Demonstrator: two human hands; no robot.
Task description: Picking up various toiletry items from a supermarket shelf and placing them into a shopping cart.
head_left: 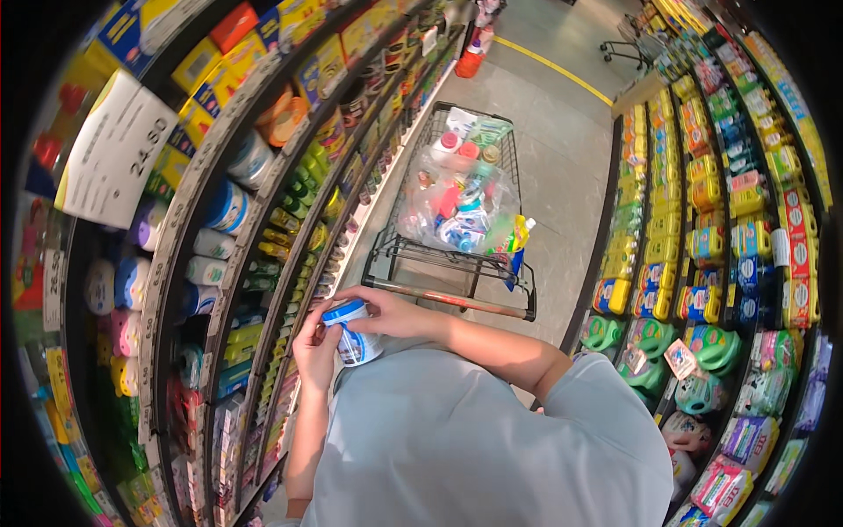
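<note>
Close in front of my body I hold a white tub (358,348) with a blue lid (344,311) and a blue printed label. My left hand (313,344) wraps its left side, with the thumb against the front. From the right, my right hand (382,314) grips the tub near the lid, its fingers reaching behind. The lid sits on the tub. Just beyond my hands stands a wire shopping cart (384,250) loaded with bagged bottles (465,198) and packets, and a yellow-capped pouch (520,233) hangs at its near right corner.
Tall shelves (198,189) of boxes, tubs and bottles rise close on my left, with a large price card (117,149) sticking out. Shelves of yellow and green bottles (659,255) line the right side. Another cart (625,44) stands farther off, past a yellow floor line (553,68).
</note>
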